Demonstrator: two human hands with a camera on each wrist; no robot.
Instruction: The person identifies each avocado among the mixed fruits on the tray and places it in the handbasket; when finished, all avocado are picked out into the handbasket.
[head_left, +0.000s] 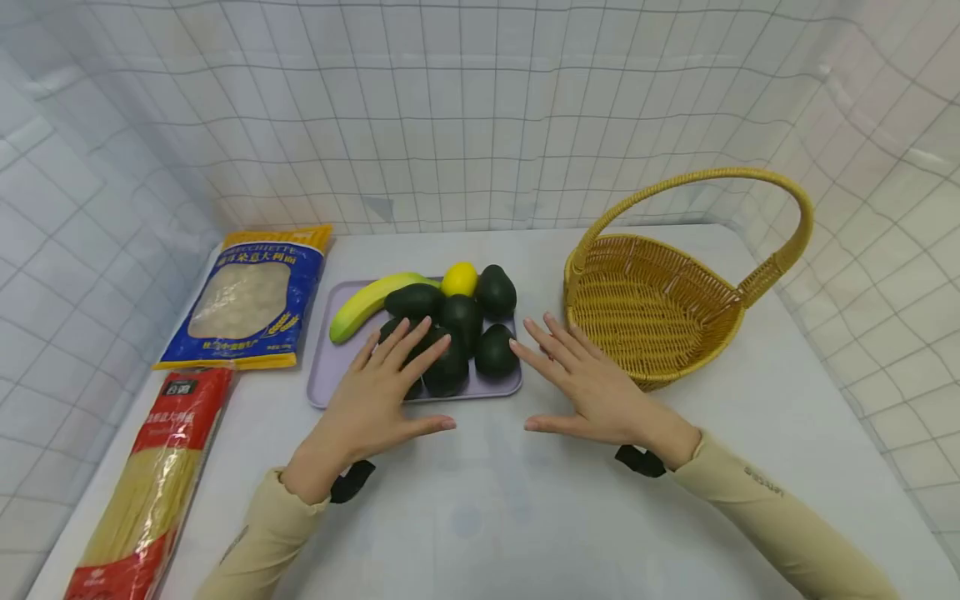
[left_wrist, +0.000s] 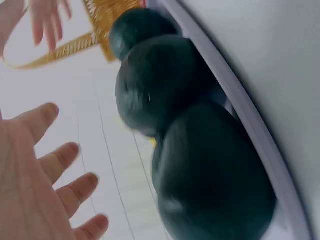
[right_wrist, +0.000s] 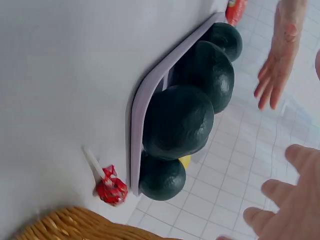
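My left hand (head_left: pixel 367 408) hovers over the near left part of a lilac tray (head_left: pixel 321 371), fingers spread and holding nothing. The tray bears several dark green avocados (head_left: pixel 496 352), a yellow-green banana (head_left: pixel 367 305) and a yellow lemon (head_left: pixel 460 279). Between the tray and a wicker basket (head_left: pixel 637 310) is my right hand (head_left: pixel 600 396), also spread and bare of any object. In the right wrist view a red-wrapped lollipop (right_wrist: pixel 111 189) lies on the table beside the tray; the right hand hides it in the head view. Some avocados are partly covered by my left hand.
A blue and yellow bag of orecchiette (head_left: pixel 240 300) lies at the back left. Nearer on that side is a red pack of spaghetti (head_left: pixel 153 483). The basket's tall handle (head_left: pixel 697 175) arches up at the right. A white tiled-pattern backdrop (head_left: pixel 450 125) surrounds the white table.
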